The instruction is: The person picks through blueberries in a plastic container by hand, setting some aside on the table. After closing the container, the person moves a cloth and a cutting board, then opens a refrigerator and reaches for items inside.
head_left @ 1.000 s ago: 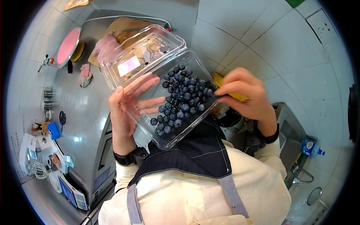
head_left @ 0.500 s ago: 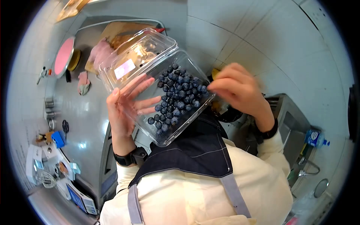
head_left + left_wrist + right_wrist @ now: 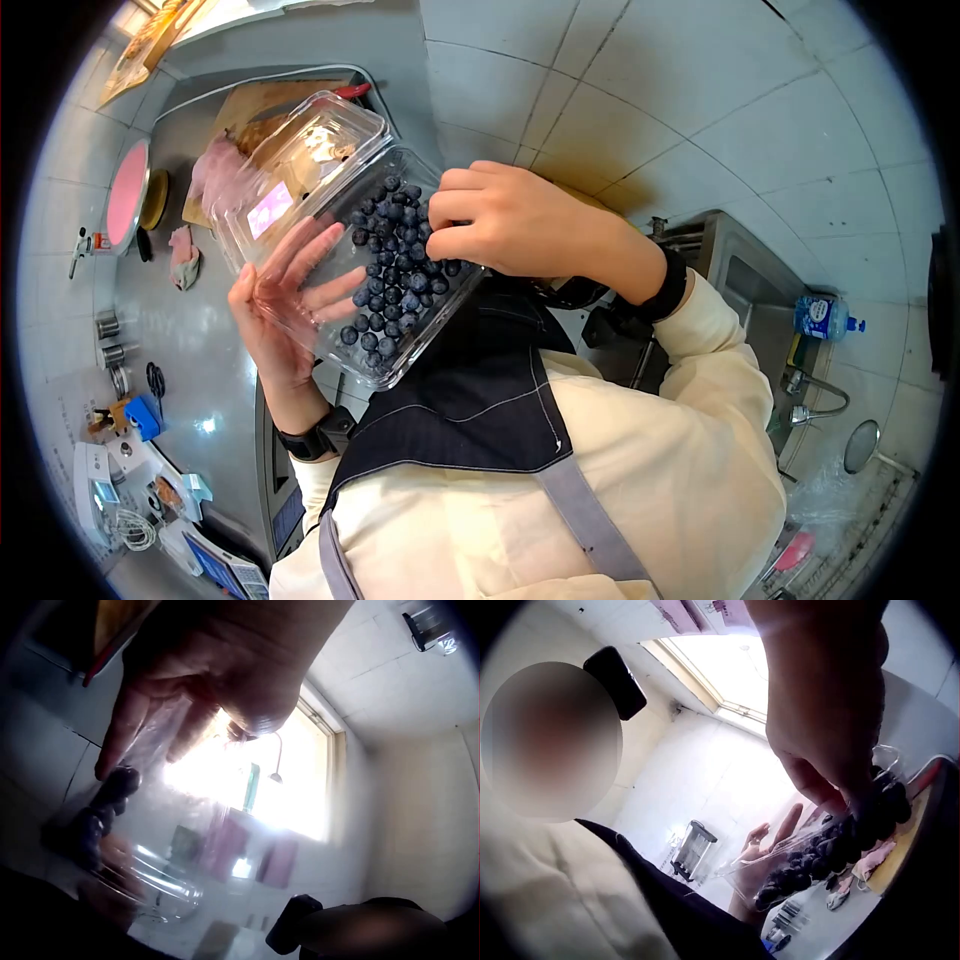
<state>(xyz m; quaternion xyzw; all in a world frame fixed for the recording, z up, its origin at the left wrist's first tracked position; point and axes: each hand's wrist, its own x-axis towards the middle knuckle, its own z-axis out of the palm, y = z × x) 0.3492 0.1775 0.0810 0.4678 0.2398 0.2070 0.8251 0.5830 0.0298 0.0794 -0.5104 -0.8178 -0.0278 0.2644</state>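
Note:
A clear plastic box with blueberries lies tilted over the apron, its clear lid folded back at the upper left. My left hand carries it from below, the spread, straight fingers showing through the plastic. My right hand has bent fingers over the box's right side, at the berries; whether it pinches one is hidden. In the right wrist view, the fingers of my right hand point down at the dark berries. The left wrist view shows my left hand against the clear plastic.
Behind the lid lie a wooden board and a pink cloth. A pink round plate, scissors and a blue block are at the left. At the right stands a sink with a bottle beside it.
In the head view, the box and my left hand have shifted left. My right hand has moved left from the box's right edge to over the berries.

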